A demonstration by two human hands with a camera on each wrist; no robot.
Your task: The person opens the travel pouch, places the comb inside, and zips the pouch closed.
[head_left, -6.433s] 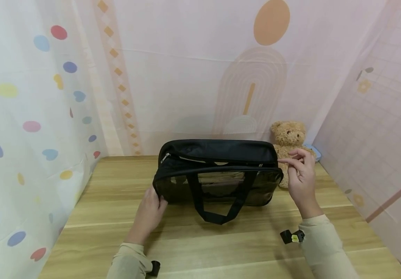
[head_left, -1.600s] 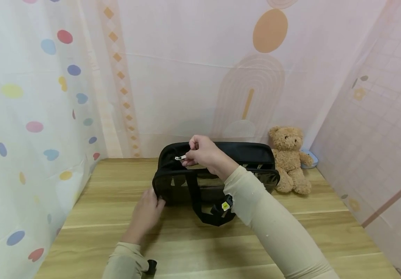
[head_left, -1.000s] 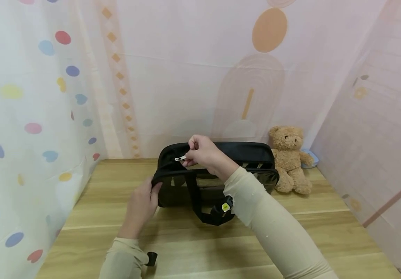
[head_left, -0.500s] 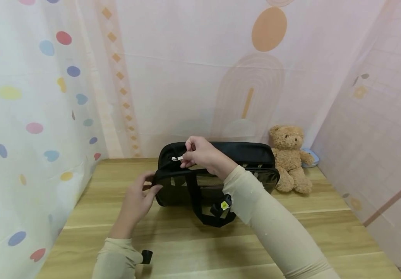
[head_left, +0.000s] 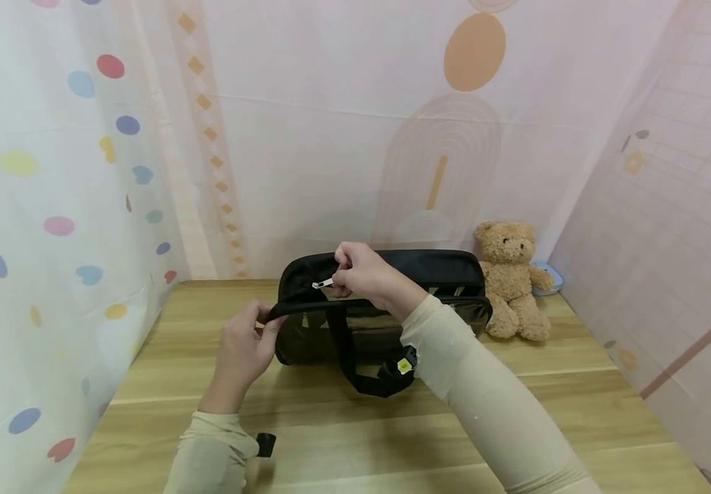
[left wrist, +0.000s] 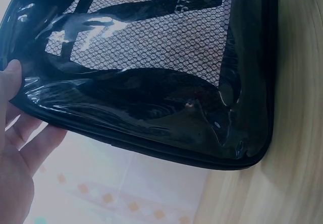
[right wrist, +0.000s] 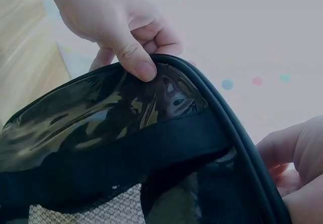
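A black bag with clear panels stands on the wooden table, its top zipper partly open. My left hand pinches the upper left corner of its front edge, thumb on the clear panel and fingers behind; the right wrist view shows this left hand as well. Over the bag's top, my right hand pinches the silver zipper pull near the left end. Through the clear side, in the left wrist view, mesh is visible. My right forearm hides part of the bag's front and its strap handle.
A brown teddy bear sits against the bag's right end. Behind it is a light blue object, partly hidden. Patterned curtains hang along the back and both sides of the wooden table.
My right hand has gone from the bag's right end to the zipper pull at the left. My left hand has moved from the lower left side up to the top corner, lifting that edge slightly.
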